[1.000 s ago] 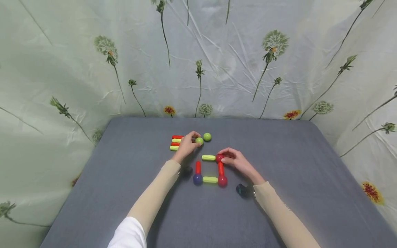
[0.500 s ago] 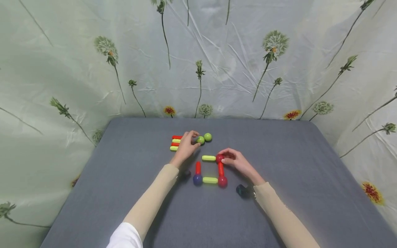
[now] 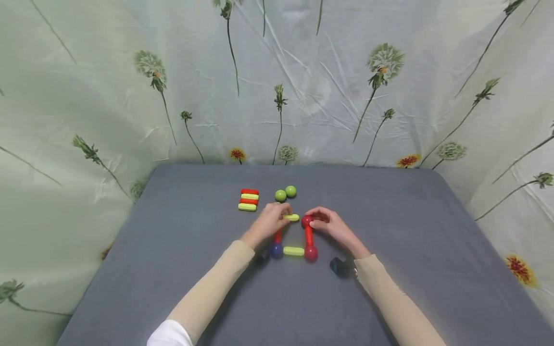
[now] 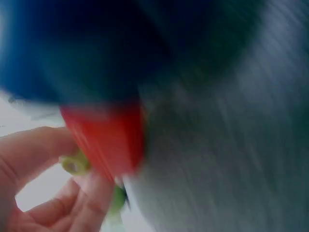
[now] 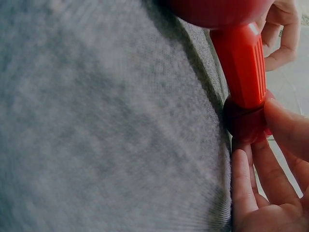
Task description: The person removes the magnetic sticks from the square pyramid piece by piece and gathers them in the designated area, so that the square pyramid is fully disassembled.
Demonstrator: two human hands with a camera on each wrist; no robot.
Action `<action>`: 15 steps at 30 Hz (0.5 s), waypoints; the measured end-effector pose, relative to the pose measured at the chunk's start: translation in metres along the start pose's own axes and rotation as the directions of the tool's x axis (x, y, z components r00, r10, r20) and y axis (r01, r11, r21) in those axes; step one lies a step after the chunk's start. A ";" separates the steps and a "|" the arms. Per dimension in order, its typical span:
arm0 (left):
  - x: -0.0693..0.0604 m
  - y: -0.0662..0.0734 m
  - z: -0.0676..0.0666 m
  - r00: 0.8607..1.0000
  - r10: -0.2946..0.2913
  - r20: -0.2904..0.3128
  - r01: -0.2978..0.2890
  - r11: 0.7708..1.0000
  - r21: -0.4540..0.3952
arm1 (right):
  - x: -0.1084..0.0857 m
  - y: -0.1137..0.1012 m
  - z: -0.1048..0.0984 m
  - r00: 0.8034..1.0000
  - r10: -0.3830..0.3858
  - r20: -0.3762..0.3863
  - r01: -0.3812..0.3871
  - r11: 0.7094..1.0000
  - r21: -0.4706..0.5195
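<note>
My left hand (image 3: 269, 220) pinches a yellow-green rod (image 3: 293, 217) between thumb and fingers; in the left wrist view the rod's hollow end (image 4: 73, 166) shows between them. A small gap parts this rod from the far red ball (image 3: 306, 220), which my right hand (image 3: 332, 228) holds by its fingertips. From that ball a red rod (image 3: 308, 236) runs to a nearer red ball (image 3: 310, 253). Another yellow-green rod (image 3: 294, 251) links it to a blue ball (image 3: 276, 250). A second red rod (image 4: 108, 140) stands out from the blue ball, partly behind my left hand in the head view.
Two green balls (image 3: 280, 195) lie beyond my left hand. Several red and yellow-green rods (image 3: 247, 207) lie side by side to their left. The grey table (image 3: 381, 202) ends at a flower-printed curtain (image 3: 329, 96).
My left hand has come away from the nearer green ball, back toward me, and taken the far yellow-green rod, which now stands off the red ball. The right hand stays in place.
</note>
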State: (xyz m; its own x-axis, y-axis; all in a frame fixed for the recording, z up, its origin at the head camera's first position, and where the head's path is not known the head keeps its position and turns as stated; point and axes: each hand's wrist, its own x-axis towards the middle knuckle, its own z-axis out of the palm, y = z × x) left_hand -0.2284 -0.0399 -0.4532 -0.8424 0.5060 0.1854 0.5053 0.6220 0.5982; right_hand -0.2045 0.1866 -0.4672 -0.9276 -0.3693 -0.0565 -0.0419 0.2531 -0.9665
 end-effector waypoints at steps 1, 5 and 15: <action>-0.001 -0.001 -0.002 1.000 -0.004 -0.011 0.004 1.000 -0.003 | 0.000 0.000 0.000 1.000 0.000 -0.001 0.000 1.000 0.001; -0.011 -0.008 -0.015 0.997 -0.068 -0.024 0.065 0.989 -0.133 | 0.000 0.001 0.000 1.000 0.007 -0.007 -0.007 1.000 0.003; -0.053 -0.048 -0.058 0.944 -0.275 -0.180 0.252 0.958 -0.139 | 0.000 -0.001 0.001 0.999 0.048 -0.019 -0.048 0.999 0.000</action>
State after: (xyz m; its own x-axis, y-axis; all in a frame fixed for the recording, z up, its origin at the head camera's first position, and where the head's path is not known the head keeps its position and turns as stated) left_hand -0.2189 -0.1315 -0.4464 -0.9682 0.1993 0.1510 0.2453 0.6399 0.7282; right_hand -0.2040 0.1852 -0.4662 -0.9354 -0.3398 -0.0979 0.0024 0.2709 -0.9626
